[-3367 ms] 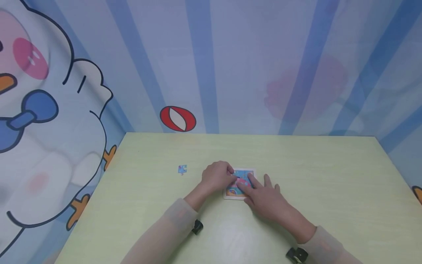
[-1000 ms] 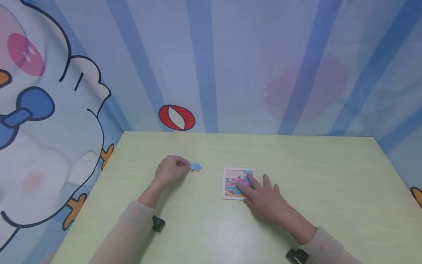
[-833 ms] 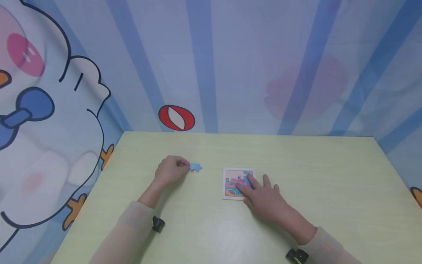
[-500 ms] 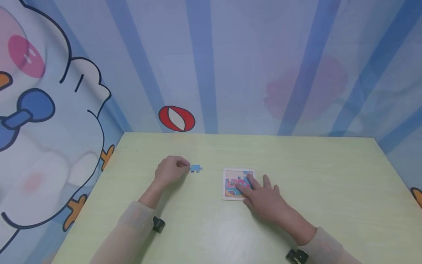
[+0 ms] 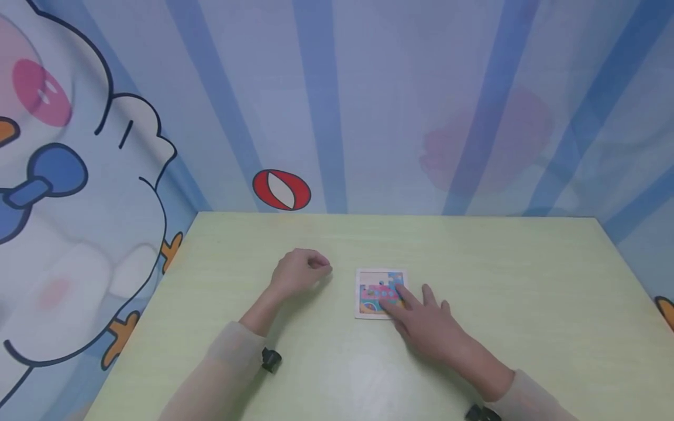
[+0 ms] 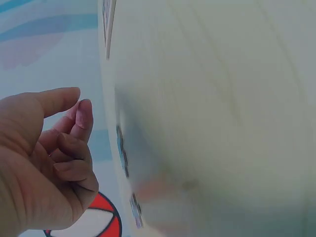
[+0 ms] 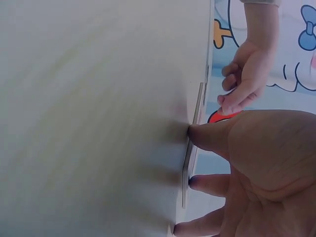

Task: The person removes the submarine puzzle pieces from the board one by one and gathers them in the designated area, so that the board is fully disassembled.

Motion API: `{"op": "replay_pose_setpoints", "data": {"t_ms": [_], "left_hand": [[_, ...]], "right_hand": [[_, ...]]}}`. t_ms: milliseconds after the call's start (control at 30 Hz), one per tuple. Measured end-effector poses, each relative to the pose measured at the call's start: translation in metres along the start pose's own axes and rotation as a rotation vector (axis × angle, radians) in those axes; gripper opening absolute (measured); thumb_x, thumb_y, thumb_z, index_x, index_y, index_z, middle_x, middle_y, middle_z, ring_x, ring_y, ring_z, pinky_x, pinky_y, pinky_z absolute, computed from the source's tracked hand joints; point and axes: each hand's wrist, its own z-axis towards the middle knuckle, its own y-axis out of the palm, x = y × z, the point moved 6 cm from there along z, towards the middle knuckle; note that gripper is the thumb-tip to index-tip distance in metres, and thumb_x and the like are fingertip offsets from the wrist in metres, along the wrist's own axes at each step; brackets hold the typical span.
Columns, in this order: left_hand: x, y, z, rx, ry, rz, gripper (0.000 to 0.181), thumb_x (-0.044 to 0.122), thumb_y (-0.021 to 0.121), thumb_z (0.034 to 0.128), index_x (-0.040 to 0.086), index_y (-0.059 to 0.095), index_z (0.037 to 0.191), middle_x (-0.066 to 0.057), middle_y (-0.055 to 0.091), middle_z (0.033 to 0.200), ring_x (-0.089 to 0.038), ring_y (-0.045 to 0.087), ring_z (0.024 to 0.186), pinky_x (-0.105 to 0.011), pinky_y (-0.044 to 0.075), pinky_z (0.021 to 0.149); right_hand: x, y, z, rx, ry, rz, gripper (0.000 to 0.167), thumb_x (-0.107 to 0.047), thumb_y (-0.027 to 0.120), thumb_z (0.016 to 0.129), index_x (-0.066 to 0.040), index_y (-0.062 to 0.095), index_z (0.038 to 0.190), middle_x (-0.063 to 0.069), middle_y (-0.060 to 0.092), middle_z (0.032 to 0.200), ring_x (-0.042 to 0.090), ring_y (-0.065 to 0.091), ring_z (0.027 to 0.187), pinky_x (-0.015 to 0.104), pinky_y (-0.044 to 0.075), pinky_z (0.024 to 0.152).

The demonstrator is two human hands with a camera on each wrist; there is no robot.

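A white-framed jigsaw (image 5: 372, 317) lies flat on the table; bare backing shows at its upper left. Straight fingers of my right hand (image 5: 429, 327) rest on its right part, and the right wrist view shows this hand (image 7: 276, 163) against the thin tray (image 7: 198, 111). Left of the jigsaw is my left hand (image 5: 301, 273), thumb and index tips close together. Nothing shows between them in the left wrist view, where the hand (image 6: 44, 158) has its other fingers curled. Two loose pieces, one (image 6: 122, 150) beyond the other (image 6: 136, 210), lie near it; the head view hides both.
The pale table (image 5: 500, 263) extends around both hands. A striped blue cloth (image 5: 389, 105) with a red and white ball print (image 5: 300, 192) hangs behind it, and a large cartoon bird print (image 5: 89, 234) stands at the left. Small black devices are strapped at both wrists.
My left hand went from the jigsaw to the left, then shifted slightly right over the blue piece. The jigsaw's upper left, covered with blue picture earlier, is bare. My right hand shifted slightly.
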Motion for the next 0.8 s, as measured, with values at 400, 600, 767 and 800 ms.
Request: {"op": "replay_pose_setpoints", "data": {"t_ms": [400,600,767,800], "left_hand": [[0.055,0.053,0.006,-0.144,0.122,0.02,0.014,0.033,0.074,0.0966,0.021,0.08,0.102,0.014,0.069,0.084,-0.009,0.063,0.081,-0.035,0.051,0.077],[0.072,0.072,0.01,-0.196,0.155,0.001,0.013,0.033,0.076,0.0934,0.022,0.08,0.1,0.016,0.071,0.085,-0.006,0.064,0.08,-0.033,0.05,0.076],[0.078,0.084,0.013,-0.221,0.159,0.015,0.014,0.036,0.078,0.0926,0.023,0.08,0.1,0.017,0.071,0.086,-0.006,0.063,0.08,-0.032,0.049,0.073],[0.078,0.086,0.014,-0.222,0.156,0.017,0.015,0.036,0.078,0.0922,0.024,0.08,0.1,0.017,0.071,0.086,-0.006,0.063,0.079,-0.032,0.049,0.072]], "right_hand": [[0.001,0.0,-0.014,0.015,-0.007,-0.014,0.047,-0.022,0.063,0.103,-0.027,0.057,0.149,0.018,0.045,0.158,0.066,0.04,0.133,0.08,0.042,0.088],[0.002,0.001,-0.018,0.015,-0.016,-0.003,0.049,-0.022,0.063,0.103,-0.027,0.055,0.15,0.017,0.045,0.158,0.067,0.04,0.132,0.081,0.042,0.086],[0.001,0.001,-0.019,0.034,-0.028,-0.021,0.049,-0.023,0.063,0.102,-0.027,0.055,0.151,0.016,0.045,0.158,0.066,0.042,0.131,0.079,0.044,0.084],[0.001,0.001,-0.019,0.038,-0.031,-0.024,0.049,-0.022,0.063,0.102,-0.027,0.055,0.151,0.016,0.045,0.158,0.067,0.042,0.13,0.079,0.044,0.084]]}}
